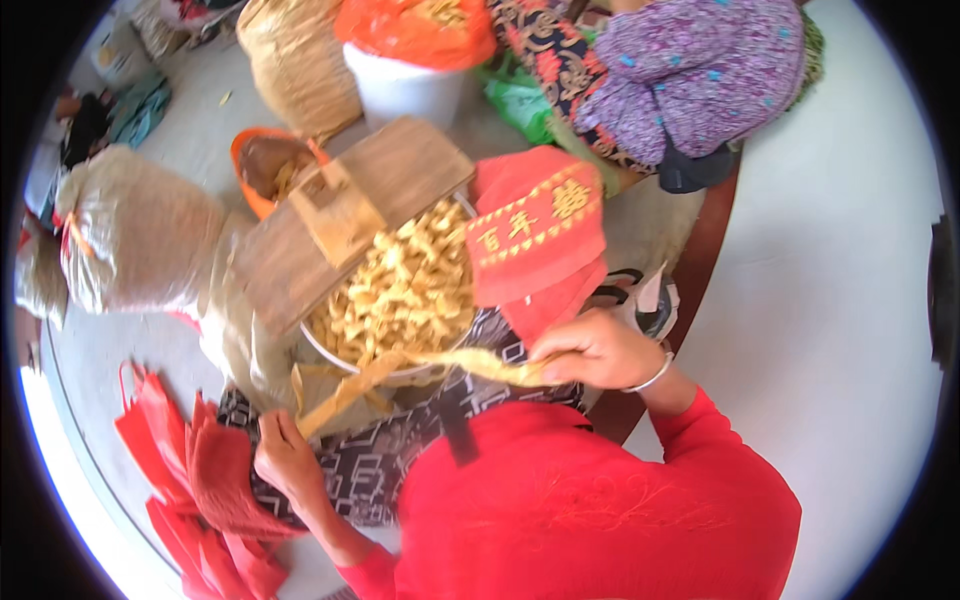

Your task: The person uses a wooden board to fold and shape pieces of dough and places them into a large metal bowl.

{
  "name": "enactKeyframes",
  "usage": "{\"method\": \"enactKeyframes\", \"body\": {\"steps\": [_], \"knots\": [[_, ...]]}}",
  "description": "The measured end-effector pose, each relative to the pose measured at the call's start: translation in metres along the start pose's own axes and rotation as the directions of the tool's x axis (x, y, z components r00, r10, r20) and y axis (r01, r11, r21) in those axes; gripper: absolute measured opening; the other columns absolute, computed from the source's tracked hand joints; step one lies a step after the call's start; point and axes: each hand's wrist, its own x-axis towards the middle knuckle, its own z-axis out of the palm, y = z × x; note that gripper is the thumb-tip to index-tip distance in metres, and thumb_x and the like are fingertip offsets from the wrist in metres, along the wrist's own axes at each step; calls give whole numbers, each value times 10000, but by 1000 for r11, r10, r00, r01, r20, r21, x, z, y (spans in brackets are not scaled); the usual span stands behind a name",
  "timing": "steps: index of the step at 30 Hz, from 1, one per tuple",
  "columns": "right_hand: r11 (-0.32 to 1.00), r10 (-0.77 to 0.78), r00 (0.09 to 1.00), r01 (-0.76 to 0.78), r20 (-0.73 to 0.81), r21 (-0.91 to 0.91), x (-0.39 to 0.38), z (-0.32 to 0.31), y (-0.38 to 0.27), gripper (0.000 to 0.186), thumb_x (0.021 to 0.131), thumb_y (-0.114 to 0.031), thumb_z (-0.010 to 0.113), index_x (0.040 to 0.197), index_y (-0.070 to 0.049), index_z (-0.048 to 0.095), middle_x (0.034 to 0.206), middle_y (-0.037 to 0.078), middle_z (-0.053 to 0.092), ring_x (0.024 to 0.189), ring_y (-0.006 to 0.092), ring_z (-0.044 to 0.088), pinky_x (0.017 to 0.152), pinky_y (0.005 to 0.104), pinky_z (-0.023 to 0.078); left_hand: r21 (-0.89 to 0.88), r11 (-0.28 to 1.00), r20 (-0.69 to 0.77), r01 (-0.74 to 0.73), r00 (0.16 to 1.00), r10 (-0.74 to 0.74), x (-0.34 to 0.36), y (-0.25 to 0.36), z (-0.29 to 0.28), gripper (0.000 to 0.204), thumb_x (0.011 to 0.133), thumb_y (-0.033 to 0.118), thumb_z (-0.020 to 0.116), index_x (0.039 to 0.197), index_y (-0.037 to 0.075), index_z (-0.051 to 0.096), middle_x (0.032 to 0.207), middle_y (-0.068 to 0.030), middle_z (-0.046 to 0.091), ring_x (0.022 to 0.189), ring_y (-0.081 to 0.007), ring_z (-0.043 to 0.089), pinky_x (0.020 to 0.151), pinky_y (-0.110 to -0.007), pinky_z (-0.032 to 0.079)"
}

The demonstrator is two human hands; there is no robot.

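Observation:
A long, yellowish strip that looks like bean curd skin (480,362) stretches between my hands above my lap. Its left end is pinched in my closed left hand (288,460). My right hand (597,350), with a pale bangle at the wrist, is closed on the other end. Just beyond the strip, a round basin (327,352) is heaped with small yellow knotted pieces (410,285). Across the basin's far left side lies a wooden board (410,165) with a smaller wooden block (335,215) on it. Red cloth with yellow lettering (535,225) hangs at the basin's right.
Farther off are an orange container (262,205), a white bucket (405,90) topped by an orange bag, and a tan sack (300,65). A full plastic sack (145,235) stands left; red bags (165,440) lie near my left arm. Purple-clad knees (700,80) are at far right.

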Motion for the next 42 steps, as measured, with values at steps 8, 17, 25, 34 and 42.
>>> {"method": "enactKeyframes", "body": {"steps": [8,17,25,34,42], "knots": [[958,-221,975,222,24,-183,47,71,27,168,903,-227,558,874,-69,607,712,128,618,667,333,620,592,408,460,-152,979,67,-134,987,145,-7,36,29,129,863,128,603,802,19,570,726,-182,578,656,-392,558,563,-470,413],[949,-237,964,256,116,-183,76,99,17,167,880,-232,582,854,-68,600,722,138,614,694,346,617,604,411,465,-374,914,89,-158,975,205,-14,61,23,192,874,164,589,973,0,591,887,-194,595,790,-404,583,681,-452,464],[977,-207,966,213,153,-26,87,100,12,172,867,-200,600,903,-32,588,746,142,625,691,307,626,613,385,462,-806,513,445,297,874,193,-37,104,10,490,964,401,520,1138,-55,567,877,-81,611,753,-117,564,625,-254,466],[953,-88,956,162,279,-254,60,58,46,199,813,-199,626,886,-19,583,733,171,601,710,350,611,641,435,455,-371,923,85,-102,986,144,-22,31,41,139,859,127,629,782,13,616,600,-136,563,501,-284,550,440,-374,437],[925,-103,986,144,134,-351,20,4,-14,225,825,-165,593,1009,-39,621,797,150,633,706,324,618,646,408,472,-13,961,79,-277,958,277,-12,29,69,213,822,186,655,673,88,537,552,-127,561,481,-324,560,456,-427,424]]}}
